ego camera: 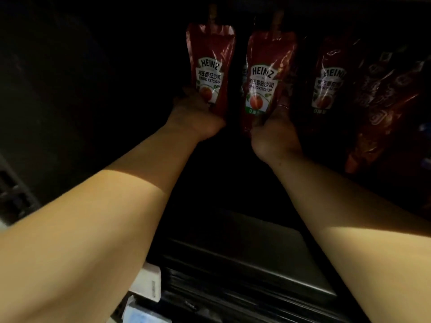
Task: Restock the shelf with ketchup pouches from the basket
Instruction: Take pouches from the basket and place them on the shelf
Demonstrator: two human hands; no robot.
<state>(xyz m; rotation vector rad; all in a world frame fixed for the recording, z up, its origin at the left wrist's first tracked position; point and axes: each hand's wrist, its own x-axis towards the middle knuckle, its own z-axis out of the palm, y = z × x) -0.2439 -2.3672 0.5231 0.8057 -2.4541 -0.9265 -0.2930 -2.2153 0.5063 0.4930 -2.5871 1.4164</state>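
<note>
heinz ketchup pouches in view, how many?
3: left pouch in the left hand, middle pouch in the right hand, third pouch standing right of them. Darkness may hide more.

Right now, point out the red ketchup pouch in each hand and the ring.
Left-hand red ketchup pouch [210, 66]: head view, label.
Right-hand red ketchup pouch [262, 76]: head view, label.
Thin ring [283, 106]: head view, band.

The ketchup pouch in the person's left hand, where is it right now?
In the head view the left ketchup pouch stands upright at upper centre, gripped at its base by the left hand, just left of the right hand's pouch.
</note>
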